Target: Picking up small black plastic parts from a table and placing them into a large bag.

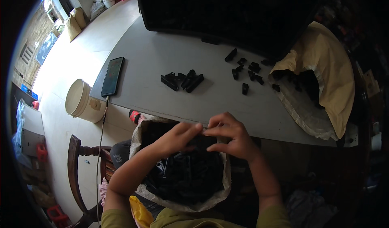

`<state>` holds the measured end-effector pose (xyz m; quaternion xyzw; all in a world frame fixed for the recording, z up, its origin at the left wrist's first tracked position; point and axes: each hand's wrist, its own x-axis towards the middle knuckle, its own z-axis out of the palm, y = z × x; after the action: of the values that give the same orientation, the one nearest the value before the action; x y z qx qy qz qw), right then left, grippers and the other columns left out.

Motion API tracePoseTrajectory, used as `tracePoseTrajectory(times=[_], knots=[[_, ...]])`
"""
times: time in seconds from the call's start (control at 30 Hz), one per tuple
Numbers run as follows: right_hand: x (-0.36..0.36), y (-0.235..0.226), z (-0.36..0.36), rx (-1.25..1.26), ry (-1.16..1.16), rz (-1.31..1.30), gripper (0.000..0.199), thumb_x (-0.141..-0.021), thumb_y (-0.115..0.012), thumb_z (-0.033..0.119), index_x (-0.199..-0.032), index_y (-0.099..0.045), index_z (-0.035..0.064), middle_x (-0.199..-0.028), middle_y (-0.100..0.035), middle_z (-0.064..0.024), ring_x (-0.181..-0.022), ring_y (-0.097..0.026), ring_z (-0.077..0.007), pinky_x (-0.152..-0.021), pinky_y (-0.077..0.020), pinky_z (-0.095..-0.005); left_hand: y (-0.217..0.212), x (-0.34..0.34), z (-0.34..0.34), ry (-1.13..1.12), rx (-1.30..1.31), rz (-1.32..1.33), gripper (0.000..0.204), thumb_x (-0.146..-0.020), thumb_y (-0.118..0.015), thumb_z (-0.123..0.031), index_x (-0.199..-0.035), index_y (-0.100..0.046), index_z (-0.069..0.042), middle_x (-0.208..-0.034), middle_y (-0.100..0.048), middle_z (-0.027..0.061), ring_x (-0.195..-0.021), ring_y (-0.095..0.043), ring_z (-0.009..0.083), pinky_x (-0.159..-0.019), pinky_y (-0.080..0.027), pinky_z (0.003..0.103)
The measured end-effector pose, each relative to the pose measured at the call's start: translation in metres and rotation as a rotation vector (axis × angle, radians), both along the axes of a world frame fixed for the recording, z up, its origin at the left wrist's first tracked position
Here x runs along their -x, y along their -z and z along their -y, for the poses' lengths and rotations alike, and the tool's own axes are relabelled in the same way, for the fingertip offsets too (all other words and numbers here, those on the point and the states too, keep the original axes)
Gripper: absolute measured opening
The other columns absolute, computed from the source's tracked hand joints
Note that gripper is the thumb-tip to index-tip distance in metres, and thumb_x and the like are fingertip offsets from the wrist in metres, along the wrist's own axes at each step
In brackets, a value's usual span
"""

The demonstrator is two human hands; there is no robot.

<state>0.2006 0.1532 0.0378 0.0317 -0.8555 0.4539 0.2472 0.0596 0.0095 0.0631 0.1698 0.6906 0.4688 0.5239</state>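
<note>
My left hand (183, 136) and my right hand (232, 136) meet at the fingertips above an open pale sack (227, 172) on my lap. My right hand's fingers are curved and spread, with no object visible between them. On the left, thumb and fingers are stretched apart; the lower fingers look blurred, and I see nothing held. Many black, clip-like plastic pieces (188, 173) fill the sack beneath. Ahead on the grey table, a small cluster of longer black pieces (181, 81) lies together. Several smaller black pieces (251, 68) are scattered farther right.
A tan sack (338, 74) lies with its mouth open at the table's right. A large dark screen-like panel (227, 13) covers the far side. A phone (112, 76) with a cable lies near the left edge. A white bucket (87, 102) and wooden chair (73, 163) stand left.
</note>
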Motion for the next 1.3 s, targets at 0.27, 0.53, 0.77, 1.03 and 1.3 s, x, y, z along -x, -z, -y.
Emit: tracePoseTrajectory(times=[0.27,0.53,0.77,1.03,1.3], knots=[[0.013,0.047,-0.084,-0.402,0.87,0.163,0.032,-0.085,-0.064,0.02,-0.112,-0.059,0.0042,-0.108,-0.052,-0.0107,-0.096,-0.055,-0.0269,-0.078,-0.0473,-0.0364,0.006,0.064,0.002,0.428,-0.377,-0.856,0.018,-0.09,-0.055,-0.02,-0.095,-0.065,-0.005,-0.085,-0.059,0.0093,-0.074,-0.058,0.0199,-0.067,-0.047,0.032],[0.008,0.06,-0.08,0.091,0.728,0.161,0.029,-0.087,-0.057,0.008,-0.116,-0.056,0.0037,-0.097,-0.06,-0.0059,-0.079,-0.056,-0.0142,-0.07,-0.0466,-0.0275,0.048,0.095,-0.019,0.135,0.122,-1.367,0.024,-0.083,-0.063,-0.021,-0.102,-0.056,-0.008,-0.088,-0.059,0.0119,-0.077,-0.058,0.0328,-0.065,-0.046,0.04],[0.0,0.044,-0.038,0.926,0.369,0.039,0.038,-0.088,-0.055,0.005,-0.125,-0.051,-0.0013,-0.097,-0.063,-0.0102,-0.067,-0.054,-0.0085,-0.057,-0.044,-0.0211,0.053,0.079,0.013,-0.031,-0.414,-0.622,0.023,-0.089,-0.056,-0.018,-0.108,-0.048,-0.007,-0.082,-0.052,0.0041,-0.071,-0.052,0.012,-0.061,-0.042,0.026],[0.028,0.006,0.01,0.327,0.226,0.099,0.03,-0.08,-0.069,0.009,-0.108,-0.065,0.0024,-0.088,-0.061,-0.0036,-0.062,-0.052,-0.0065,-0.052,-0.043,-0.0204,0.021,0.031,0.006,0.043,-0.448,-0.3,0.016,-0.093,-0.042,-0.012,-0.1,-0.054,-0.003,-0.079,-0.049,-0.001,-0.067,-0.043,0.0043,-0.057,-0.036,0.019],[0.011,-0.012,0.005,-0.048,0.167,0.055,0.029,-0.067,-0.078,0.008,-0.095,-0.07,0.0039,-0.078,-0.058,-0.0021,-0.062,-0.053,-0.0102,-0.052,-0.0431,-0.0246,0.006,0.018,0.009,0.102,-0.386,-0.513,0.013,-0.092,-0.039,-0.007,-0.091,-0.051,-0.002,-0.064,-0.046,0.0025,-0.059,-0.044,0.0078,-0.056,-0.037,0.023]])
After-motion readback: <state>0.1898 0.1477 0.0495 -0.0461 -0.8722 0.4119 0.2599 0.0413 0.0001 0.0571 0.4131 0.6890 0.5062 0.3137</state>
